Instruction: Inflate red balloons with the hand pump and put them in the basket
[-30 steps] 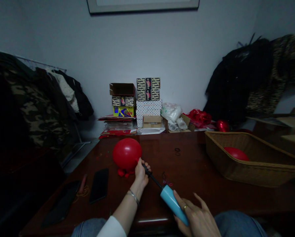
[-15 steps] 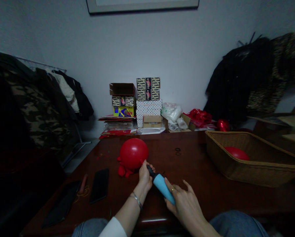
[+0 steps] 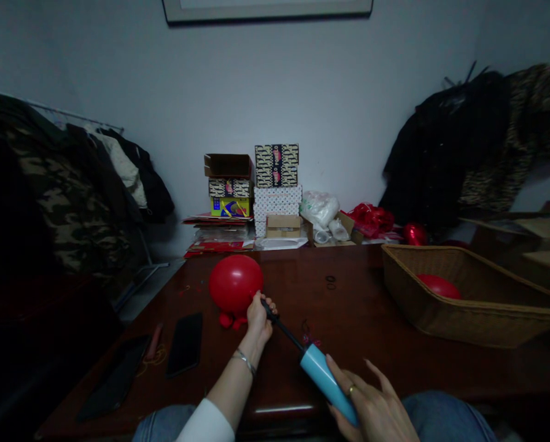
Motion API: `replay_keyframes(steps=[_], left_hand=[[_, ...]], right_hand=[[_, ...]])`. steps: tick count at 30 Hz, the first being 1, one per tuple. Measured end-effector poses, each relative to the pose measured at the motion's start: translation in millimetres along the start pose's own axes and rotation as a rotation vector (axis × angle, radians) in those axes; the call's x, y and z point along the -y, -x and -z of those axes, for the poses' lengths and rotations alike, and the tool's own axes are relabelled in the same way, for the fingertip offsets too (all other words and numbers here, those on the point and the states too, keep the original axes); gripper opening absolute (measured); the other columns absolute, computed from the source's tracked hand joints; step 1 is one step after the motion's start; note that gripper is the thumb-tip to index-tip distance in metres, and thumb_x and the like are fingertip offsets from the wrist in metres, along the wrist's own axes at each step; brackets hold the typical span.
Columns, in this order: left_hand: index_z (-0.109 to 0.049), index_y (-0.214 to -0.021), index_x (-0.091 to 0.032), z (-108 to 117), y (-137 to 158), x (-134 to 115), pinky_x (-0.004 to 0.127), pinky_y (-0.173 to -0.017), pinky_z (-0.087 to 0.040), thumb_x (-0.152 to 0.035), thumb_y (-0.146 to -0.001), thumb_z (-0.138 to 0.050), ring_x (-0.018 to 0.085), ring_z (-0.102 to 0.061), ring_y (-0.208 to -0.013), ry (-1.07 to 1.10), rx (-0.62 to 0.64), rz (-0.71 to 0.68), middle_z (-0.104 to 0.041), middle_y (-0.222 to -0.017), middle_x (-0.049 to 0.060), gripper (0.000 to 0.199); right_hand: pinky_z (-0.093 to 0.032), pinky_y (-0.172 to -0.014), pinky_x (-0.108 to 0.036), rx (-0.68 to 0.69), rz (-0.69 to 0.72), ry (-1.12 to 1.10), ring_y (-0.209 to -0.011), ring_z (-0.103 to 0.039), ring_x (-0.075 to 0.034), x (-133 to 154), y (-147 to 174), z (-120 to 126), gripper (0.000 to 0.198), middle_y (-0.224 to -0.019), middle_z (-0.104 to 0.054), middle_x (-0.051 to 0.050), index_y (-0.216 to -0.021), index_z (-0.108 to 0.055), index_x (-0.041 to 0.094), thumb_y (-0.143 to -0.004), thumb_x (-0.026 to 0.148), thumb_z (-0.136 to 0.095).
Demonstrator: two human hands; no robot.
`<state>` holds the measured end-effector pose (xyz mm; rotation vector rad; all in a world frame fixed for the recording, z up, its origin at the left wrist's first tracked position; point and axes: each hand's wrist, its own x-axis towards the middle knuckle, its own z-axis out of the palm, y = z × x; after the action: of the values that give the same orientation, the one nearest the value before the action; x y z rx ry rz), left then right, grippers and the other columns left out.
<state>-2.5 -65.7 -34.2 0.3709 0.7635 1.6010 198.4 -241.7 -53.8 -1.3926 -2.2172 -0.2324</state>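
A red balloon (image 3: 236,283), partly inflated, is at the far end of a hand pump, over the dark wooden table. My left hand (image 3: 259,316) is closed around the pump's black nozzle end, beside the balloon's neck, which the fingers hide. The blue barrel of the balloon pump (image 3: 326,380) is in my right hand (image 3: 371,399), with the fingers along it. A black rod shows between the barrel and the nozzle end. Several small red uninflated balloons (image 3: 229,320) lie just below the big one.
On the table's left lie a black phone (image 3: 184,344), a dark flat case (image 3: 116,377) and a reddish stick (image 3: 154,341) with rubber bands. A wicker basket (image 3: 468,322) at the right holds a red balloon (image 3: 439,286). Stacked boxes (image 3: 277,202) stand against the wall.
My right hand has drawn the blue barrel back toward me, baring the black rod. My left hand and the balloon have shifted slightly left.
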Motion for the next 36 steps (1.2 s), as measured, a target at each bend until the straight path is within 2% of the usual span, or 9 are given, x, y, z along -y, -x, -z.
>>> replay_keyframes(steps=[7,17,25,30,36], left_hand=[[-0.042,-0.069,-0.019,-1,4,7,0.019,-0.041,-0.031,-0.033,-0.073,-0.061,0.007,-0.042,-0.041,-0.009,0.022,0.019,-0.043,-0.052,-0.005,0.024],[-0.042,-0.069,-0.019,-1,12,15,0.019,-0.04,-0.03,-0.042,-0.074,-0.063,0.007,-0.039,-0.039,-0.017,0.017,0.034,-0.042,-0.051,-0.006,0.031],[-0.04,-0.068,-0.02,1,5,1,0.019,-0.039,-0.03,-0.046,-0.074,-0.061,0.007,-0.038,-0.038,0.008,0.02,0.02,-0.04,-0.05,-0.006,0.034],[-0.04,-0.068,-0.02,4,0,-1,0.019,-0.038,-0.028,-0.044,-0.075,-0.06,0.007,-0.037,-0.038,-0.014,0.008,0.012,-0.04,-0.05,-0.006,0.032],[-0.04,-0.067,-0.02,6,-6,-7,0.019,-0.038,-0.028,-0.042,-0.076,-0.059,0.007,-0.039,-0.038,-0.009,-0.038,0.017,-0.039,-0.049,-0.006,0.031]], right_hand=[[-0.032,-0.098,-0.044,-0.009,-0.012,0.016,-0.087,-0.066,-0.018,-8,8,1,0.072,-0.107,-0.067,0.0,-0.14,-0.027,0.028,-0.074,0.02,-0.054],[-0.025,-0.101,-0.045,0.064,-0.092,-0.03,-0.083,-0.065,-0.017,7,-17,2,0.064,-0.101,-0.068,-0.001,-0.136,-0.036,0.027,-0.075,0.019,-0.053],[-0.02,-0.103,-0.046,0.09,-0.125,-0.036,-0.083,-0.064,-0.017,18,-30,-4,0.064,-0.101,-0.067,-0.002,-0.137,-0.034,0.028,-0.077,0.021,-0.053],[-0.021,-0.102,-0.045,0.065,-0.073,-0.036,-0.084,-0.064,-0.017,14,-20,-6,0.066,-0.103,-0.067,-0.001,-0.14,-0.027,0.027,-0.079,0.021,-0.051],[-0.028,-0.098,-0.045,0.003,0.03,0.04,-0.085,-0.066,-0.019,-3,9,-4,0.077,-0.108,-0.067,-0.001,-0.142,-0.018,0.03,-0.074,0.021,-0.053]])
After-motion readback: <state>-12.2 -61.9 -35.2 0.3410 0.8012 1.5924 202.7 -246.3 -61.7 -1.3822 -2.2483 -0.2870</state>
